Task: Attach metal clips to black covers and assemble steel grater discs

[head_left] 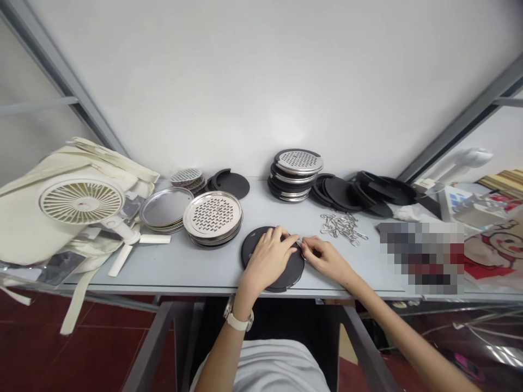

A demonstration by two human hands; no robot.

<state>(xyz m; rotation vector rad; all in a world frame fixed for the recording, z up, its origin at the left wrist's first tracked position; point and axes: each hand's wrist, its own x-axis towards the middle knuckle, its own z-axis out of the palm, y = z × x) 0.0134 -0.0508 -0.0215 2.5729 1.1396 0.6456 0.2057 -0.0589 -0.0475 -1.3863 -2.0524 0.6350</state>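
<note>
Pressing black disc, left hand spread flat, right hand pinching metal clip (mostly hidden) at its rim

The disc at the worktop's near edge is matt black. The stacked trays are shiny silver, patterned with rows of small holes. Fan and bag are cream, the worktop pale grey, the wristwatch white, the floor dark red.

Bare forearms, white wristwatch on left wrist, white shirt
</note>
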